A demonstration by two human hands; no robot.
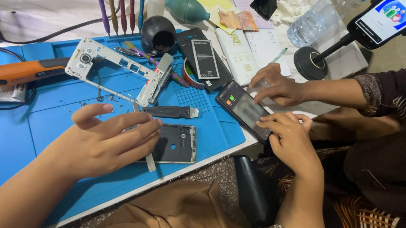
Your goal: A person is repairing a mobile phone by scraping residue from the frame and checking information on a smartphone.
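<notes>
Item: grey phone chassis (176, 144), blue mat (8, 127), long axis left-right. Your left hand (108, 141) is nearer, its grip clenched on the chassis and a pry tool (149, 162). Your right hand (289, 139) rests unclenched on a dark smartphone (244, 108), rightward.

Bright, even light falls from above and gives only soft, short shadows under the left hand (108, 141) on the blue mat (2, 132). The phone screen (244, 109) glints faintly (its contents look smeared). Edges bend slightly outward; focus stays mostly sharp.
</notes>
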